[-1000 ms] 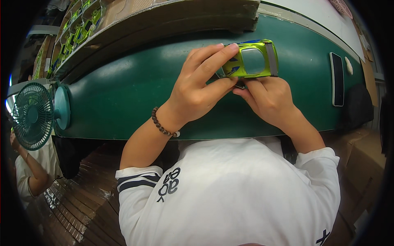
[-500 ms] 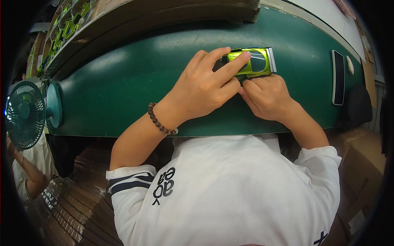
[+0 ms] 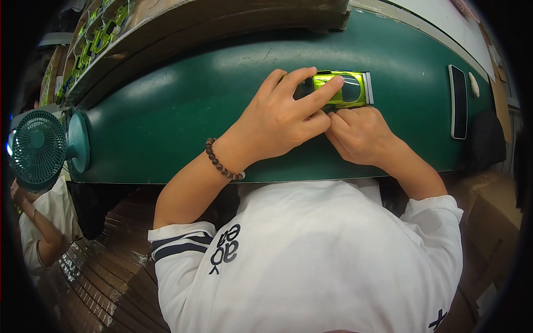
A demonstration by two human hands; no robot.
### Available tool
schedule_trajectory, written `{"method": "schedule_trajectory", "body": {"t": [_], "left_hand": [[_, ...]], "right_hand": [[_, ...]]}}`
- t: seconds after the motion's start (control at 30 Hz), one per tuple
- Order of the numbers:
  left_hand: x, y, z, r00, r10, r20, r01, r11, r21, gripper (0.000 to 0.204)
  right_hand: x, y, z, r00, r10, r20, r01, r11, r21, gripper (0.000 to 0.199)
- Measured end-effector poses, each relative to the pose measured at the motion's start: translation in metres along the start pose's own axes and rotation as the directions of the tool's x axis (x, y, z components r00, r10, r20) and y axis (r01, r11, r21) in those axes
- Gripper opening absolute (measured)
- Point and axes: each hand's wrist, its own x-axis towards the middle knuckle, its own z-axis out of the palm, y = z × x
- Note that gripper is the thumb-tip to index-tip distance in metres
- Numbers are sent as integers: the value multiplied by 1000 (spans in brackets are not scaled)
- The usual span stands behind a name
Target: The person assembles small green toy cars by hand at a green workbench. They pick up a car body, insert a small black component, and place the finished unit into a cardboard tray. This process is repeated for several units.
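Observation:
A shiny lime-green toy car (image 3: 352, 93) with dark windows and a grey bar across its right end is between my hands over the green table. My left hand (image 3: 283, 114) reaches over its left part, the index finger lying on the roof and another finger at the far side. Close against the car's near side, my right hand (image 3: 363, 133) is closed, its fingers curled at the edge. The fingertips of my right hand are hidden, as is the car's underside.
Along the back of the green table (image 3: 183, 133) runs a cardboard box wall (image 3: 222, 28). Several lime-green toy pieces (image 3: 100, 41) sit at the far left. A teal fan (image 3: 38, 147) stands left, near another person's arm (image 3: 49, 236). A phone (image 3: 458, 102) lies right, beside a small white piece (image 3: 473, 85).
The whole view has shifted slightly. My left hand and its index finger have moved a little relative to the car's roof. Both hands stay at the toy car.

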Motion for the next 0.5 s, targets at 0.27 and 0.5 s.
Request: {"method": "schedule_trajectory", "body": {"t": [0.27, 0.5], "left_hand": [[-2, -10, -2, 995, 58, -78, -63, 996, -64, 19], [-3, -10, 2, 993, -16, -118, -2, 989, -149, 36]], "right_hand": [[-5, -5, 3, 987, 124, -97, -129, 991, -46, 22], [-4, -6, 1, 985, 128, -112, -131, 991, -12, 17]]}}
